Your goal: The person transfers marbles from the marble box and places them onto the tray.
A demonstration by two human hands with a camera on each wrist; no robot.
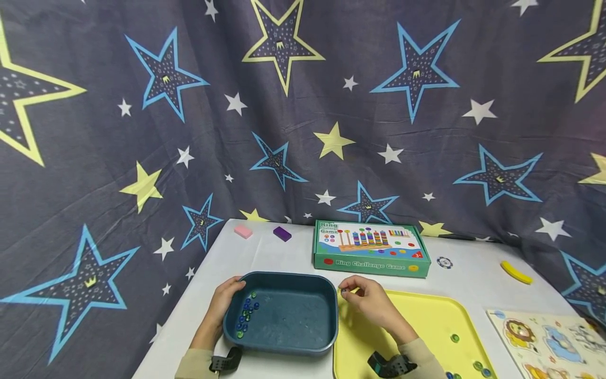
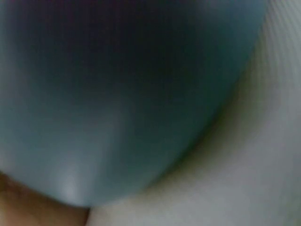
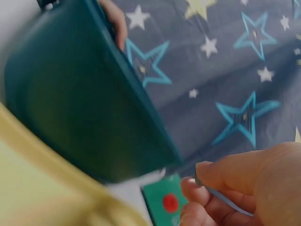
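Note:
A dark teal plastic bin [image 1: 293, 348] holds several blue and green glass marbles [image 1: 245, 317] gathered along its left side. At its left wall my left hand [image 1: 221, 305] grips the rim; the left wrist view shows mostly the blurred outside of the bin [image 2: 117, 141]. Just beyond the bin's right rim, above the yellow tray [image 1: 407, 321], my right hand [image 1: 374, 302] pinches a small dark marble [image 1: 343, 290] between thumb and fingertips. In the right wrist view the marble [image 3: 198, 179] is largely covered by the fingers. More marbles [image 1: 478, 365] lie on the tray's right part.
Behind the bin and tray stands a green Ring Challenge Game box [image 1: 371, 250]. A pink block [image 1: 243, 231] and a purple block [image 1: 282, 234] are at the back left. To the right lie a patterned chip [image 1: 444, 262], a yellow banana-shaped piece [image 1: 516, 272] and an animal puzzle board [image 1: 549, 342].

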